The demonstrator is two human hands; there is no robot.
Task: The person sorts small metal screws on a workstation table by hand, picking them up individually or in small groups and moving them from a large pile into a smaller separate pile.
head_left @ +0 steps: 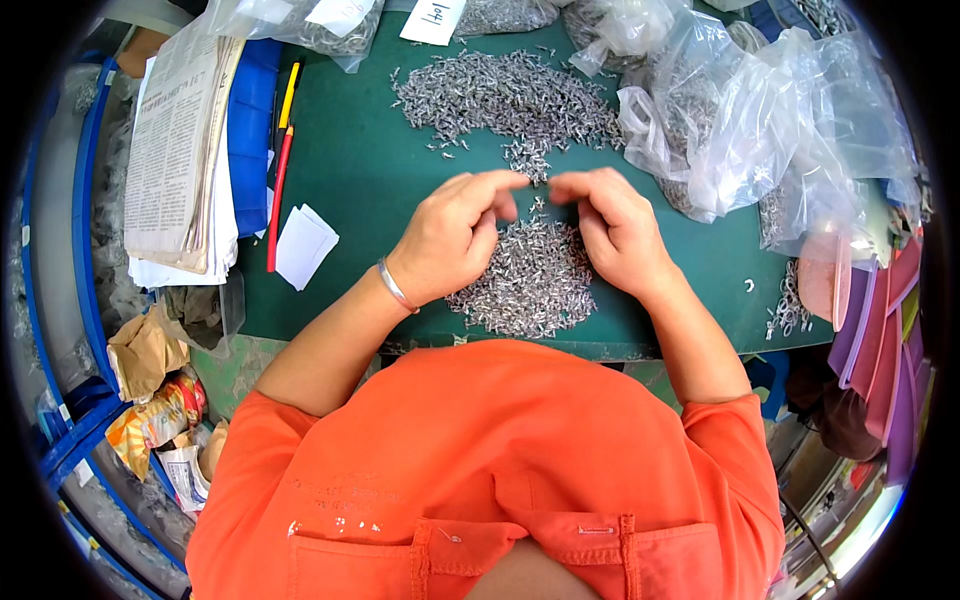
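My left hand (452,238) and my right hand (620,232) face each other over the green tabletop. Their index fingers stretch inward toward a thin trail of small silvery metal parts (538,207). Both hands have the thumb apart from the fingers, with nothing visible held; the fingertips are slightly blurred. A near heap of the same small metal parts (525,285) lies between my wrists, its edges partly hidden by the hands. Beyond my fingertips spreads a larger, darker heap of small metal parts (500,95), with a narrow tongue reaching toward me. A metal bangle (396,287) circles my left wrist.
Clear plastic bags (750,130) crowd the back right. At left stand stacked newspapers (180,150), a blue bin (253,130), a red pen (280,200), a yellow pen (289,95) and white paper slips (305,245). Loose metal pieces (790,305) lie near the right edge.
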